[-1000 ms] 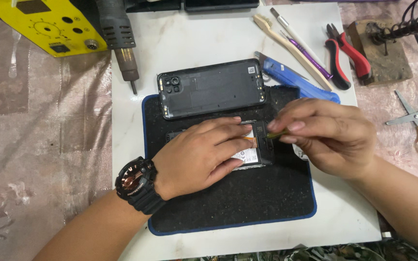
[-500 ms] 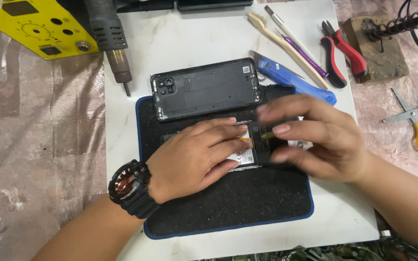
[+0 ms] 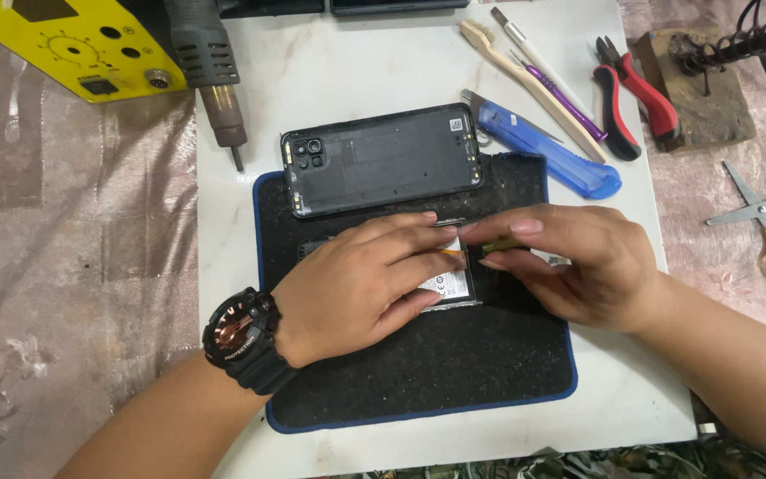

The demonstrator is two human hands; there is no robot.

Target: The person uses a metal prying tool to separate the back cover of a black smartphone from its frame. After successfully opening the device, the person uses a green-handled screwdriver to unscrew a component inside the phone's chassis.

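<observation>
Left hand (image 3: 356, 284) lies flat, fingers spread, pressing on an opened phone (image 3: 449, 282) on the black mat (image 3: 418, 372). Right hand (image 3: 578, 262) pinches a small thin tool (image 3: 498, 244) at the phone's edge, touching left fingertips. Back cover (image 3: 383, 160) is already off, lying just above the hands; inner parts look still in place, mostly hidden. Further out on the worktop (image 3: 356, 71): 1 blue knife (image 3: 551, 151), 1 pair of pliers (image 3: 636, 93), 1 pair of scissors (image 3: 764, 222), 1 hot-air nozzle (image 3: 210, 71).
</observation>
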